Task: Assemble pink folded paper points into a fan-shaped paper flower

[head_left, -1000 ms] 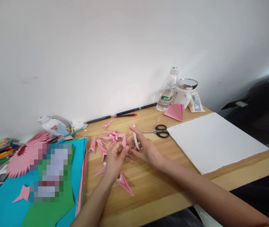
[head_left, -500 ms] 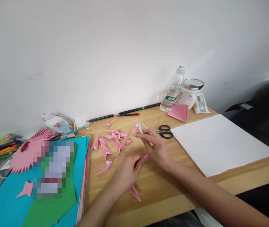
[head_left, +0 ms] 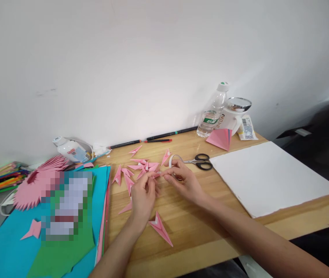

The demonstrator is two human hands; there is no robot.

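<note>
Left hand (head_left: 141,195) and right hand (head_left: 183,181) pinch a pink folded piece (head_left: 156,174) above the wooden table (head_left: 199,227).

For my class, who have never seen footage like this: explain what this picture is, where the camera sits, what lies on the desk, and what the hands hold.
There is no machine here. A person wears a camera on the head, looking down at their own bare hands, so the arms reach in from the bottom edge. On the wooden desk lie folded pink paper pieces, black scissors, a white sheet, a water bottle, and coloured paper sheets. The left hand and right hand meet over the desk, pinching a small pink piece between their fingertips. A white strip loop sits at the right hand's fingers.
</note>
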